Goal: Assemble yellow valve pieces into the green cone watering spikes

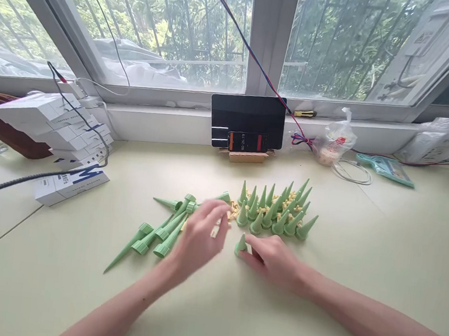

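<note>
My right hand [273,260] rests on the table and pinches a small green cone [241,244] that stands upright on the surface. My left hand [201,235] hovers just left of it, blurred by motion, fingers loosely curled near small yellow pieces [233,210]. Behind stands a cluster of several upright green cones [274,210]. To the left lies a heap of long green spikes [162,228], on their sides.
A dark tablet [247,121] with a phone [247,141] leans at the window sill. White boxes [58,129] are stacked at the left, with a black cable [14,182] across them. A plastic bag [333,142], coiled wire and a teal tool [385,169] lie at the right.
</note>
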Tool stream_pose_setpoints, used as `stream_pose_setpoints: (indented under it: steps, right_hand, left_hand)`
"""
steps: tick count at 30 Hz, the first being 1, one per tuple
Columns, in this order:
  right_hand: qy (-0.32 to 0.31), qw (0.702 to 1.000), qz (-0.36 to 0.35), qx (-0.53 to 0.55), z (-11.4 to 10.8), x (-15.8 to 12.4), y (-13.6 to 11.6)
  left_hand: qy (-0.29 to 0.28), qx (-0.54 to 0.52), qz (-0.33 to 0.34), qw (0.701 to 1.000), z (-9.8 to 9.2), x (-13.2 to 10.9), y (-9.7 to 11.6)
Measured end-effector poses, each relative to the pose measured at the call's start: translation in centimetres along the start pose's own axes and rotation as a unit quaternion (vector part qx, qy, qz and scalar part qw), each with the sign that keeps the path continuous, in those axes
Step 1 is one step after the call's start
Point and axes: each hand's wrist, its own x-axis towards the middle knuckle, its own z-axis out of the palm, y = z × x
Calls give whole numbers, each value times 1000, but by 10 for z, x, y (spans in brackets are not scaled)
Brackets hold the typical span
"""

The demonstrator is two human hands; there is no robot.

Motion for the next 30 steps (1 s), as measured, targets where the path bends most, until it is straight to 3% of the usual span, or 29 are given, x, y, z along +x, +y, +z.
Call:
stream_pose_setpoints:
  steps: [3, 6, 8, 12, 17, 22, 30]
  right_hand:
    - [0, 1000, -1, -15, 2, 2, 2]
    - [1, 1000, 2, -26, 5, 3, 4]
    - [-1, 999, 1, -32, 5, 3, 5]
    - [-1, 999, 4, -40, 6, 4, 6]
    - [-3, 999, 10, -43, 6, 6, 7]
    - [-2, 999, 15, -34, 3, 9, 5]
    - [-6, 1000, 6, -27, 5, 12, 6]
  left_hand:
    - [-94, 65, -51, 992, -16, 19, -19]
    - [-188, 64, -7, 980, -18, 25, -31]
    - [-217, 62, 25, 974, -12, 27, -34]
    - [-254, 66, 88, 961, 6, 35, -36]
    - [-262, 91, 95, 956, 21, 44, -44]
    - [-299, 141, 102, 938, 26, 43, -47]
    - [-297, 152, 93, 938, 20, 39, -48]
